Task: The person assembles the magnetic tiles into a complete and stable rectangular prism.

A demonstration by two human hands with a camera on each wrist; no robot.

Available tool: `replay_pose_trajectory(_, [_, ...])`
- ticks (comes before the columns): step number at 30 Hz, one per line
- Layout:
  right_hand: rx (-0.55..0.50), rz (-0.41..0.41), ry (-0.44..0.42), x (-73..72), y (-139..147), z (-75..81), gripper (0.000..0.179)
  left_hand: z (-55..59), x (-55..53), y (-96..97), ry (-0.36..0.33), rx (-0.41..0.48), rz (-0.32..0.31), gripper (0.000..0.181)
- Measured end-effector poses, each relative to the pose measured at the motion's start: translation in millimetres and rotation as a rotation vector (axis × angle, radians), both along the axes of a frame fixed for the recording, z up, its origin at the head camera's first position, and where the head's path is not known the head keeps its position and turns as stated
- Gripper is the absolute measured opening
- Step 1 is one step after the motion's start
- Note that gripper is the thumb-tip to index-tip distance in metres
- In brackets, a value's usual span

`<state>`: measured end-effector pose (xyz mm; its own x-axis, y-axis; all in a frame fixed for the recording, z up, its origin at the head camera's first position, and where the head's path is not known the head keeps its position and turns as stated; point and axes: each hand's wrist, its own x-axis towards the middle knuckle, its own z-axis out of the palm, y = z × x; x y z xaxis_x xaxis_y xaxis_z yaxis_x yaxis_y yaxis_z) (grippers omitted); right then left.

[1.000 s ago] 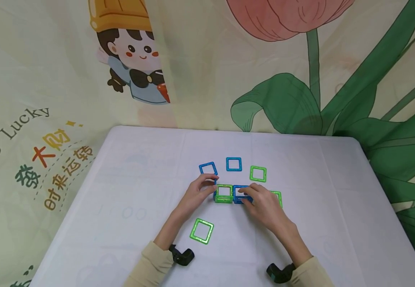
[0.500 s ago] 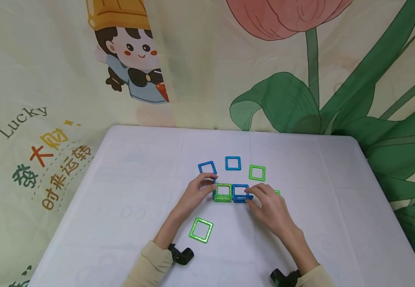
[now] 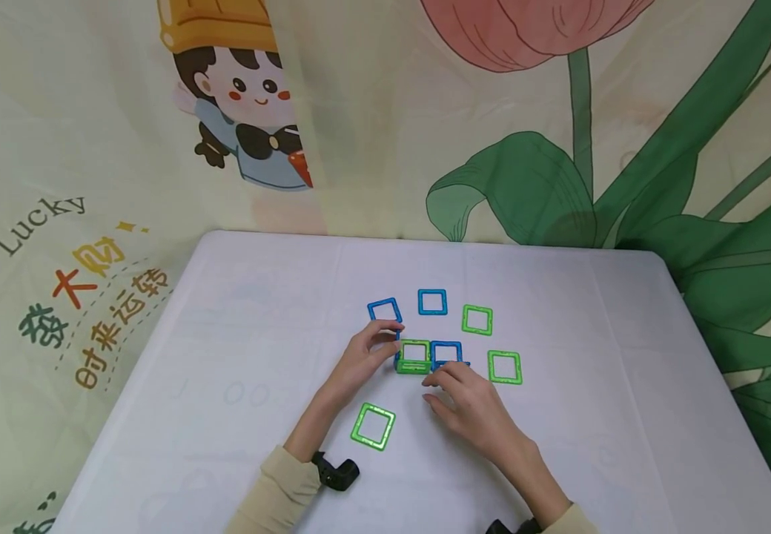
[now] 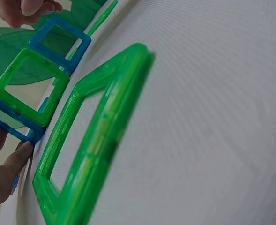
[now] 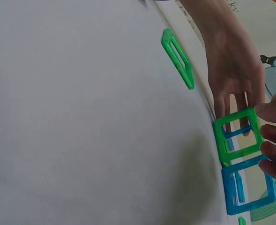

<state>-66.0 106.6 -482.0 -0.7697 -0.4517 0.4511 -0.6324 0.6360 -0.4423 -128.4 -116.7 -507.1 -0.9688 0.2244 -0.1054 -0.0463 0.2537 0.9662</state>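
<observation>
Green and blue square magnetic tiles stand joined on the white table. In the head view a green tile [image 3: 415, 356] is in the middle, with a blue tile [image 3: 446, 351] on its right. My left hand [image 3: 368, 354] pinches the upright blue tile at the row's left end; in the left wrist view its thumb is against this left-end blue tile [image 4: 16, 123]. Just in front of the row hovers my right hand [image 3: 475, 408], its fingers loosely bent with nothing visible between them. In the right wrist view its fingertips [image 5: 273, 136] appear beside the tiles.
Loose flat tiles lie around: a blue tile [image 3: 384, 309] and another blue tile [image 3: 433, 302] behind, a green tile [image 3: 477, 320] back right, a green tile [image 3: 505, 367] to the right, and a green tile [image 3: 373, 426] in front. A printed cloth [image 3: 372, 133] hangs behind the table [image 3: 259, 334].
My right hand has let go of the right-hand blue tile and moved down and left, toward me. The green tile on the right shows fully now. My left hand keeps its place.
</observation>
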Motion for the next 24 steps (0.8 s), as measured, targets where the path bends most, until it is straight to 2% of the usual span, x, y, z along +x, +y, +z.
replay_pose_trajectory(8, [0.051, 0.087, -0.065, 6.8, -20, -11.8, 0.022, -1.9, -0.3, -0.9, 0.008, 0.006, -0.009, 0.037])
replay_pose_trajectory(17, [0.147, 0.151, -0.105, 12.7, -40, -14.7, 0.022, -2.6, -0.8, -0.6, 0.003, 0.002, -0.009, 0.036])
replay_pose_trajectory(24, [0.279, 0.175, -0.186, 13.5, -56, -14.8, 0.037, -3.8, -1.1, -0.4, 0.000, 0.008, -0.003, 0.036])
